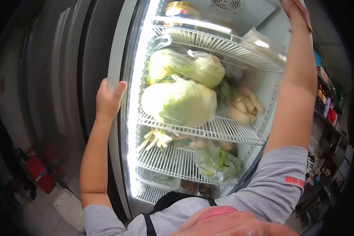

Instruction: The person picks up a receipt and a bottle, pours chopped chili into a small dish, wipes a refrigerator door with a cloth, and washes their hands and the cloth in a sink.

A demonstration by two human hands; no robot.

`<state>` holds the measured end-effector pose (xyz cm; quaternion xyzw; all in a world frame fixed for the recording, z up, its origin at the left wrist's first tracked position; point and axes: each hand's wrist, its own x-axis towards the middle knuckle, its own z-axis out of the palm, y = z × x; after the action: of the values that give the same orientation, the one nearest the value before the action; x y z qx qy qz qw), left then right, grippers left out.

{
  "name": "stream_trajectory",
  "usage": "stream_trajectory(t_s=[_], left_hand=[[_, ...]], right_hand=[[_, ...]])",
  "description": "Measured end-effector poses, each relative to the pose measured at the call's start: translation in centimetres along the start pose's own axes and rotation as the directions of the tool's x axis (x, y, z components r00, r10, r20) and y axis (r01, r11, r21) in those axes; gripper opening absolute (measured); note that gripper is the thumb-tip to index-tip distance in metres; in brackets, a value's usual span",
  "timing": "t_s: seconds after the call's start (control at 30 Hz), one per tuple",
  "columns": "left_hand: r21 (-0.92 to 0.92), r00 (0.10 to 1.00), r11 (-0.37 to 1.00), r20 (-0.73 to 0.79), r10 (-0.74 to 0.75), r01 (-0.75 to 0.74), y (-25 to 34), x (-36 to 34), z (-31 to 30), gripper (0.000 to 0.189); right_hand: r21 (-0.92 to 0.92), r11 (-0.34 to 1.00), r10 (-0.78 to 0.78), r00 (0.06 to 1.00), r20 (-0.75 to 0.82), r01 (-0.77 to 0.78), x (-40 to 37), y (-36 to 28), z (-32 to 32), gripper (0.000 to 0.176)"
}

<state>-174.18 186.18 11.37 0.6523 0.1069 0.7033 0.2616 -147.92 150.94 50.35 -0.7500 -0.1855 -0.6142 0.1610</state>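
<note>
My left hand (111, 99) grips the pale left frame (116, 63) of an open, lit fridge, thumb toward the inside. At the top right edge, partly cut off, my right hand (294, 10) is raised by the fridge's right side, touching something pinkish, perhaps cloth; its fingers are mostly hidden. Between my arms, a large bagged cabbage (179, 103) lies on a wire shelf (224, 131). Behind it are more bagged greens (206, 70) and pale long roots (246, 105). The shelf below holds white-stemmed stalks (157, 138) and a bag of leafy greens (218, 163).
A jar with a gold lid (181, 11) and a clear bag (259, 39) sit on the upper shelf. Low down is a clear container (159, 180). A red object (40, 175) is at lower left. Packed shelving (328, 106) stands right.
</note>
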Motion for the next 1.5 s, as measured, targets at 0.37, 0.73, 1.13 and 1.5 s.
stream_trajectory(t_s=[0.37, 0.73, 1.13, 1.5], left_hand=[[-0.012, 0.998, 1.0, 0.052, -0.021, 0.022, -0.5, 0.0, -0.6, 0.069], [0.026, 0.999, 1.0, 0.053, -0.005, 0.004, -0.7, 0.0, -0.9, 0.066], [0.044, 0.983, 0.982, 0.016, 0.181, -0.181, -3.7, -0.1, -0.8, 0.064], [0.365, 0.764, 0.793, -0.259, 0.59, -0.488, -0.5, -4.3, -12.9, 0.029]], right_hand=[[0.042, 0.982, -0.182, 0.978, -0.1, 0.187, -0.1, -16.7, -1.3, 0.039], [0.066, 0.938, -0.328, 0.932, -0.151, 0.341, -8.7, -19.3, -2.6, 0.04], [0.04, 0.962, -0.253, 0.939, -0.235, 0.269, -14.1, -19.4, -3.1, 0.041], [0.799, 0.419, -0.518, 0.836, -0.179, 0.431, -53.1, -35.3, 4.7, 0.031]])
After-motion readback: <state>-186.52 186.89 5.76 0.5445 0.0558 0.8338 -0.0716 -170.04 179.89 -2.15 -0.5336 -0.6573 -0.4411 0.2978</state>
